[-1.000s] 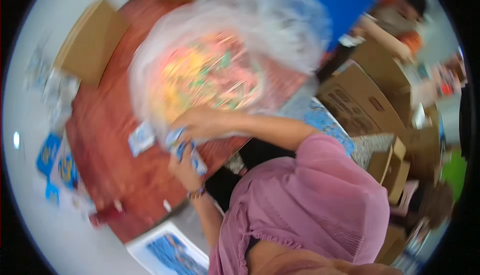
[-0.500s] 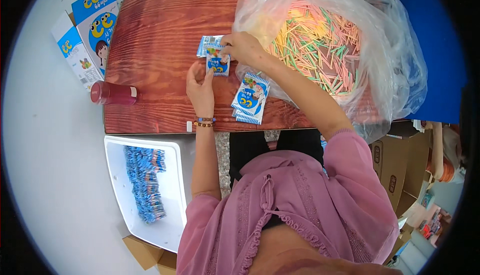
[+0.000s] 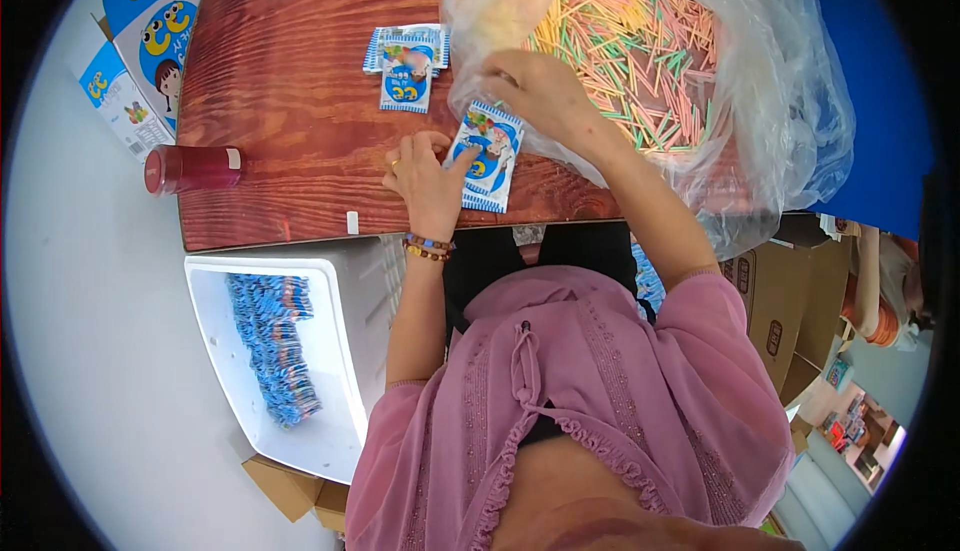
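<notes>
Finding: the left hand (image 3: 428, 173) lies flat on the reddish-brown wooden counter (image 3: 290, 101), fingers loosely spread and pinning the lower corner of a small blue-and-white printed packet (image 3: 487, 155); it presses rather than closes round it. The packet sits near the counter's front edge, just beside the mouth of the large clear plastic bag (image 3: 770, 91) filled with thin pastel-coloured sticks (image 3: 640, 41). The right hand (image 3: 540, 96) rests at the bag's opening, touching the packet's upper end; whether its grip encloses any sticks cannot be told.

Risks, as judged: the packet lies close to the edge, so a slip of the pinning fingers could send it off the counter toward the white plastic bin (image 3: 345, 351) of blue packets below. Loose sticks could spill where the bag overhangs the front edge. The red capped bottle (image 3: 190, 168) lies on its side and may roll.

Change noted: half a second ago the left hand was up at the short pile of flat blue packets (image 3: 405, 66); it now sits nearer the edge, and the right hand has moved from that pile to the bag's mouth.
</notes>
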Tool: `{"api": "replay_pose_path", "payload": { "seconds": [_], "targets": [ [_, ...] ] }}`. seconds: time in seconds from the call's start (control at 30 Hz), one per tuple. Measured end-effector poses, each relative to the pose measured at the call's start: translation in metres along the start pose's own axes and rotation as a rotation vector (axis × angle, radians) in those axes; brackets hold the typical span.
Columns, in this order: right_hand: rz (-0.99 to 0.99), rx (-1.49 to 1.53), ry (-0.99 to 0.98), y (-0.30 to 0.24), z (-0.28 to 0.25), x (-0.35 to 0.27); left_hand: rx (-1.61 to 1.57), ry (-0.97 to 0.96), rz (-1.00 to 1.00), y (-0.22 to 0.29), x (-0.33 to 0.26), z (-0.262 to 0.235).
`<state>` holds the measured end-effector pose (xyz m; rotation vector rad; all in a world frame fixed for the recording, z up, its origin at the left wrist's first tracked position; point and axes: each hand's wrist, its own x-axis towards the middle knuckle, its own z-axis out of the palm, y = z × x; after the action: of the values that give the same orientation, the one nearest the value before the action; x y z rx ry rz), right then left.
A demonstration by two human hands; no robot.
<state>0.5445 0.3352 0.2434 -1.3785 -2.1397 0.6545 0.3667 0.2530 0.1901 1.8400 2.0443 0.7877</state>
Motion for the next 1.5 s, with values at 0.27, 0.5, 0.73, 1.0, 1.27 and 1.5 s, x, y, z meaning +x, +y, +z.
{"api": "replay_pose_path", "payload": {
  "seconds": [0.27, 0.5, 0.73, 1.0, 1.27, 1.5],
  "targets": [
    [-0.047, 0.115, 0.133, 0.025, 0.021, -0.036, 0.009, 0.079, 0.357, -0.007, 0.007, 0.001],
    [0.036, 0.068, -0.067, 0.023, 0.017, -0.037, 0.033, 0.067, 0.42, -0.008, 0.01, -0.005],
    [-0.367, -0.069, 0.323, 0.026, 0.019, -0.035, 0.078, 0.211, 0.459, 0.004, 0.013, -0.009],
    [-0.331, -0.096, 0.348, 0.036, 0.01, -0.041, -0.084, 0.159, 0.416, -0.001, 0.012, -0.007],
    [-0.343, 0.065, 0.42, 0.041, 0.002, -0.048, -0.481, 0.155, 0.183, 0.015, 0.012, -0.005],
    [0.026, 0.933, 0.086, 0.032, -0.008, -0.069, -1.295, -0.112, -0.13, 0.055, 0.015, -0.005]
  ]
}}
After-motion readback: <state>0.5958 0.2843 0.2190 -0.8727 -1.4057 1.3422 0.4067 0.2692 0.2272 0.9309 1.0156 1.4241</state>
